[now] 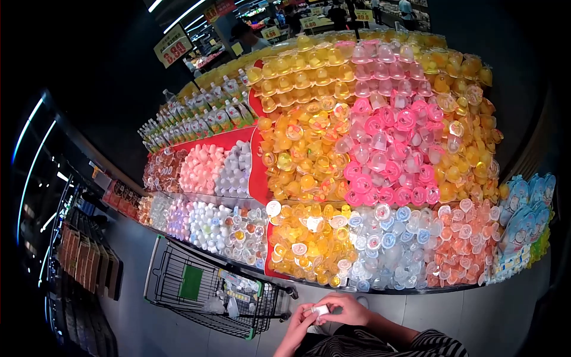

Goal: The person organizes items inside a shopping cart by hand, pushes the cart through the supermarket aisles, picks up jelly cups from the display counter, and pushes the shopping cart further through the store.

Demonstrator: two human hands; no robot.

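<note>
My left hand and my right hand meet low in the view, in front of my body. Between their fingertips is a small white object, pinched from both sides. Its kind is too small to make out. Just beyond the hands rises a display heaped with jelly cups: yellow ones, pale clear and blue ones, and orange-pink ones. Neither hand touches the display.
A shopping cart holding several packages stands at left. Pink jelly cups and pouches fill the upper tiers. A price sign hangs upper left; bagged goods hang at right. Other people stand far back.
</note>
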